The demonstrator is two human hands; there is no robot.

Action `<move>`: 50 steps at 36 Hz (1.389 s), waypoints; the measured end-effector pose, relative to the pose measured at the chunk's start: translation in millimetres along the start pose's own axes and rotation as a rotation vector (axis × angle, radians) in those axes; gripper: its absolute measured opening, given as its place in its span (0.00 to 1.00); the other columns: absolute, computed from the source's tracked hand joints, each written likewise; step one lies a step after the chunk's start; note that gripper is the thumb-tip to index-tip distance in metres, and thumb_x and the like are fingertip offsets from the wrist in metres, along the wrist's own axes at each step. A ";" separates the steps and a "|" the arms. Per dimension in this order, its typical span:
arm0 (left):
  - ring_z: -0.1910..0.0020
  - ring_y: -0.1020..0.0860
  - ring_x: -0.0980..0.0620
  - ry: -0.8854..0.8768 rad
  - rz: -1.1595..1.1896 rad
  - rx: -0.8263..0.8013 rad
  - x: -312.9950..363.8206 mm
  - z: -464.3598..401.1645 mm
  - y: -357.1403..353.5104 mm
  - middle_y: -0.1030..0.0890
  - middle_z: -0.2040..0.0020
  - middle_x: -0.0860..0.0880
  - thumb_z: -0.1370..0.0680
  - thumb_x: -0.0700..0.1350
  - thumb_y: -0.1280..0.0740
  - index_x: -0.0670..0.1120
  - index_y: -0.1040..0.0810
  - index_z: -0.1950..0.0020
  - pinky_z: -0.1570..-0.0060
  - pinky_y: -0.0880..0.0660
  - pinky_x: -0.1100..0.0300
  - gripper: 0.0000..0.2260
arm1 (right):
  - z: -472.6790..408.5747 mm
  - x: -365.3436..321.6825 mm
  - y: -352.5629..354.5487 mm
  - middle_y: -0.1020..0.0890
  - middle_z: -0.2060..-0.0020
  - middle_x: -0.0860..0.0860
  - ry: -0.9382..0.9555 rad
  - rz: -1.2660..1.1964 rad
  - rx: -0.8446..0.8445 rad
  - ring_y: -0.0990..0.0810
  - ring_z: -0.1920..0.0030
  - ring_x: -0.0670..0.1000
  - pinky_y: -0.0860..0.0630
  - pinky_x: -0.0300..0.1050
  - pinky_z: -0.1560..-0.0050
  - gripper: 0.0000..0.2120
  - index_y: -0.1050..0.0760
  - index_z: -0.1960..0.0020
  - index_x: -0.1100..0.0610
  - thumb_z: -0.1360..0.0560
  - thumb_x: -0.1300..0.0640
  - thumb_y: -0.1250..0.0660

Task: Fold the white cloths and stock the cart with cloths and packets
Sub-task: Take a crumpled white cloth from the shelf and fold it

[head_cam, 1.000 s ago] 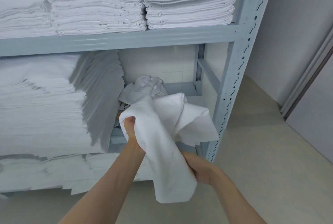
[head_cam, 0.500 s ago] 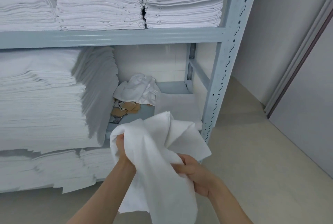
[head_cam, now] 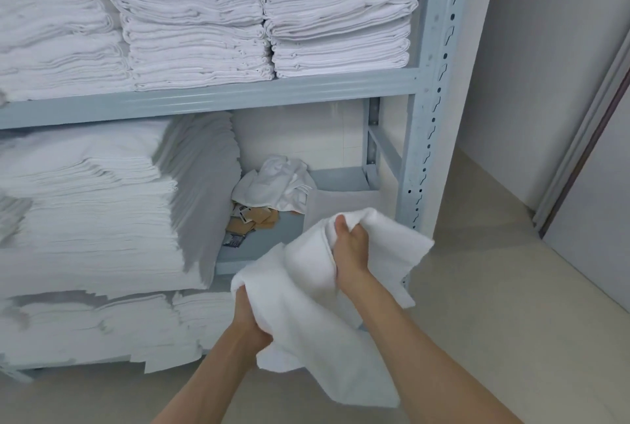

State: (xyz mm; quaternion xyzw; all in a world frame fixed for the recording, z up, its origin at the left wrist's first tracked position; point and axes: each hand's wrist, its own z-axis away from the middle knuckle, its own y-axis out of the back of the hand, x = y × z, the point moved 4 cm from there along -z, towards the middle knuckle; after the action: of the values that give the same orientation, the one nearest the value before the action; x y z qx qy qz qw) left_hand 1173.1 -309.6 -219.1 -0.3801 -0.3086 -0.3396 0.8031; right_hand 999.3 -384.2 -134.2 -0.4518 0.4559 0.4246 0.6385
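Note:
A white cloth [head_cam: 306, 314] hangs bunched between both my hands in front of the grey shelf rack [head_cam: 429, 116]. My left hand [head_cam: 250, 321] grips its lower left edge. My right hand [head_cam: 349, 246] is raised and grips the cloth's upper part, fingers curled into the fabric. On the middle shelf behind lie a crumpled white cloth [head_cam: 276, 181], several brown packets [head_cam: 254, 220] and a flat folded cloth [head_cam: 344, 202]. No cart is in view.
Tall stacks of folded white cloths [head_cam: 191, 14] fill the upper shelf, and more stacks [head_cam: 92, 205] fill the left of the middle and bottom shelves. Beige floor [head_cam: 494, 321] lies to the right, with a wall and a door frame [head_cam: 579, 150].
My right hand has risen from below the cloth to its top, while my left hand has dropped lower. The cloth has come further out from the shelf towards me.

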 end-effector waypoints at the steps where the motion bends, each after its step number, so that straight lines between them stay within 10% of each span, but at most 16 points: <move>1: 0.62 0.17 0.44 0.026 -0.100 -0.057 4.0 13.2 -0.3 0.15 0.58 0.43 0.16 0.50 0.41 0.45 0.19 0.53 0.67 0.21 0.54 0.15 | -0.9 -5.8 -3.2 0.23 0.51 0.51 0.043 0.052 -0.032 0.25 0.48 0.53 0.29 0.44 0.47 0.11 0.27 0.43 0.58 0.18 0.51 0.40; 4: 0.51 0.15 0.40 0.163 -0.832 -0.243 6.3 29.2 11.6 0.15 0.45 0.39 0.16 0.46 0.43 0.40 0.21 0.37 0.51 0.17 0.45 0.15 | 0.1 -20.0 -13.1 0.28 0.67 0.48 0.237 0.237 -0.138 0.29 0.64 0.48 0.32 0.45 0.62 0.15 0.32 0.64 0.55 0.18 0.54 0.39; 9: 0.37 0.20 0.41 0.577 -1.715 -0.279 19.8 45.6 38.6 0.20 0.36 0.37 0.17 0.38 0.42 0.35 0.29 0.30 0.35 0.25 0.46 0.16 | 10.3 -19.1 -25.6 0.30 0.69 0.46 0.446 0.651 -0.385 0.30 0.65 0.49 0.37 0.46 0.64 0.19 0.38 0.67 0.52 0.18 0.52 0.40; 15: 0.41 0.22 0.46 -0.649 -1.587 0.166 90.7 38.3 -8.3 0.21 0.38 0.45 0.25 0.32 0.39 0.45 0.24 0.33 0.44 0.25 0.55 0.22 | 29.5 -11.8 -20.1 0.23 0.64 0.55 0.714 1.156 -0.654 0.23 0.59 0.60 0.36 0.47 0.62 0.15 0.34 0.59 0.56 0.17 0.49 0.42; 19: 0.32 0.34 0.48 -1.195 -1.465 -0.201 90.4 59.2 -64.5 0.32 0.29 0.47 0.32 0.34 0.33 0.49 0.32 0.25 0.31 0.36 0.52 0.35 | 37.9 -19.5 -6.0 0.17 0.55 0.58 0.931 1.308 -0.683 0.19 0.54 0.60 0.37 0.47 0.63 0.14 0.26 0.53 0.56 0.17 0.48 0.42; 25: 0.23 0.41 0.46 -1.316 -1.783 -0.469 60.4 46.6 -104.0 0.35 0.23 0.53 0.27 0.55 0.26 0.49 0.23 0.39 0.27 0.42 0.44 0.19 | 36.2 -30.5 34.9 0.16 0.53 0.56 1.084 1.447 -0.608 0.19 0.55 0.59 0.38 0.46 0.62 0.19 0.22 0.44 0.56 0.17 0.43 0.43; 29: 0.37 0.27 0.50 -1.252 -1.903 -0.461 52.2 33.5 -113.0 0.19 0.47 0.52 0.31 0.61 0.24 0.48 0.22 0.53 0.30 0.40 0.52 0.19 | 35.1 -30.0 66.2 0.17 0.60 0.56 1.081 1.436 -0.562 0.20 0.60 0.61 0.42 0.47 0.66 0.12 0.29 0.58 0.50 0.18 0.47 0.40; 34: 0.66 0.28 0.52 -1.054 -1.813 -0.306 48.4 26.4 -104.2 0.31 0.70 0.56 0.28 0.61 0.26 0.57 0.38 0.65 0.69 0.37 0.58 0.21 | 25.7 -26.9 95.7 0.17 0.62 0.53 1.029 1.394 -0.435 0.21 0.62 0.59 0.42 0.47 0.66 0.12 0.23 0.52 0.52 0.17 0.48 0.42; 50: 0.65 0.26 0.46 -1.113 -1.823 -0.231 79.4 58.9 -139.8 0.24 0.66 0.51 0.25 0.57 0.27 0.49 0.29 0.64 0.64 0.31 0.53 0.17 | 1.8 -13.3 116.2 0.23 0.65 0.50 0.643 1.144 -0.437 0.26 0.63 0.54 0.33 0.48 0.63 0.21 0.26 0.54 0.54 0.26 0.36 0.33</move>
State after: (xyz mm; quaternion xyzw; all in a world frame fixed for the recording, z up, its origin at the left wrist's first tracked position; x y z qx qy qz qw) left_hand 1096.0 -353.1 -72.5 -0.1815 -0.7641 -0.6172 -0.0474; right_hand 885.8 -357.3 -143.1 -0.3619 0.6933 0.6218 0.0414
